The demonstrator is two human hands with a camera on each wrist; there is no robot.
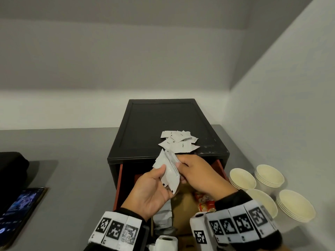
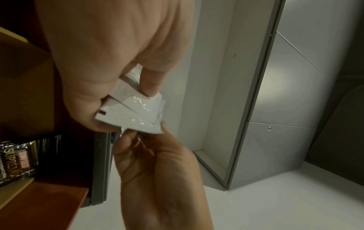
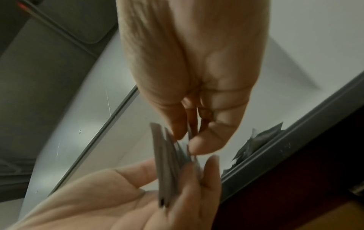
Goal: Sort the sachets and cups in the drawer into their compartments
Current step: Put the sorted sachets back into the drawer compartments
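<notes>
Over the open drawer (image 1: 118,180), both hands work a small sheaf of white sachets (image 1: 168,171). The left hand (image 1: 150,192) lies palm up with thumb and fingers curled round the lower part of the sheaf, while the right hand (image 1: 197,176) pinches the upper edges between thumb and fingertips, seemingly squaring the pack or peeling one packet off (the right wrist view is too blurred to say which).

By my judgement the sorting is midway at best. A loose heap of white sachets (image 1: 178,141) lies on top of the black cabinet (image 1: 145,124), outside the drawer altogether, and the paper cups (image 1: 270,175) stand on the grey counter (image 1: 72,160) to the right, none of them in a compartment yet. Inside the drawer only slices show: red sachets (image 1: 204,201) in a section on the right, greyish packets (image 1: 163,214) nearer the left, and a dark coffee sachet (image 2: 15,161) seen from the left wrist. Whether those sit in their proper sections I cannot tell.

Counting: four stacks of cups, each several deep; the heap holds roughly ten sachets, overlapped too much for an exact tally; the held sheaf shows at least four edges. A phone (image 1: 20,211) lies lit on the counter at far left.
</notes>
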